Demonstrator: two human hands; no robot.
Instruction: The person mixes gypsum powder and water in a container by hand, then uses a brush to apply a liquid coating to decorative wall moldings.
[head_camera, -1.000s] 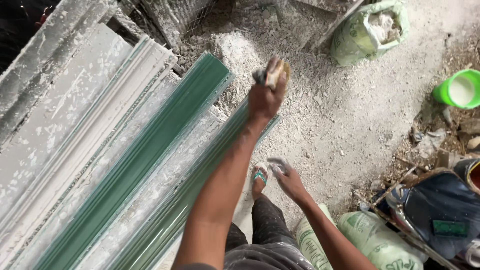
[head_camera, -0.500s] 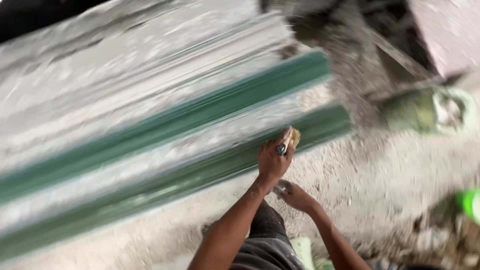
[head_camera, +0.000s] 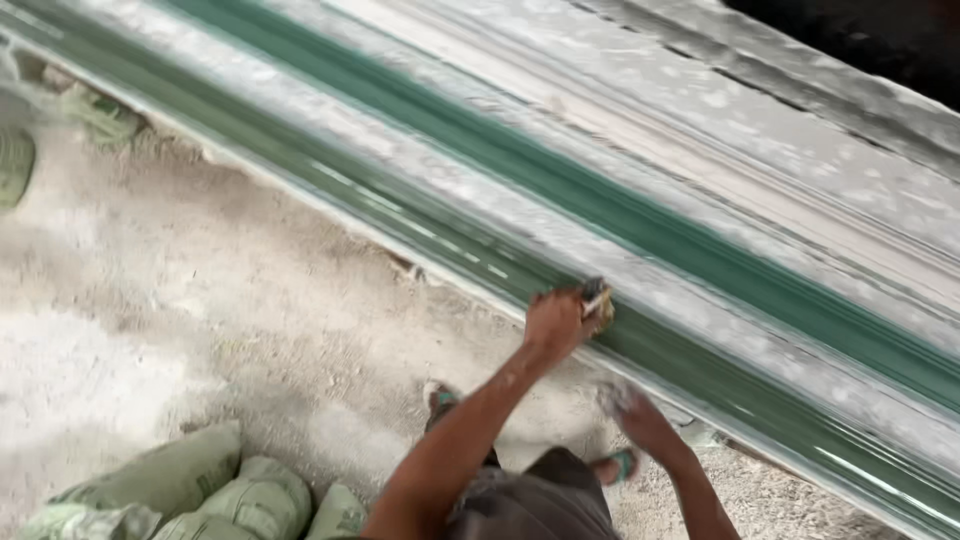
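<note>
My left hand (head_camera: 553, 322) is closed around a small yellowish brush (head_camera: 598, 300) and presses it on the near edge of a long green ribbed metal sheet (head_camera: 700, 350). White dust covers the sheet, which runs diagonally from upper left to lower right. A second green sheet (head_camera: 560, 185) lies beyond it, among pale dusty panels (head_camera: 800, 160). My right hand (head_camera: 640, 420) is blurred and dusty, and hovers low beside the near sheet's edge with nothing in it.
Several green sacks (head_camera: 200, 485) lie at the bottom left on the dusty, gritty ground (head_camera: 200, 300). My feet in teal-strapped sandals (head_camera: 622, 465) stand just in front of the sheets. Another sack (head_camera: 15, 165) shows at the left edge.
The view has swung round, so the sheets now run across the top. My left hand with the brush has moved along the near green sheet. My right hand stays low beside it.
</note>
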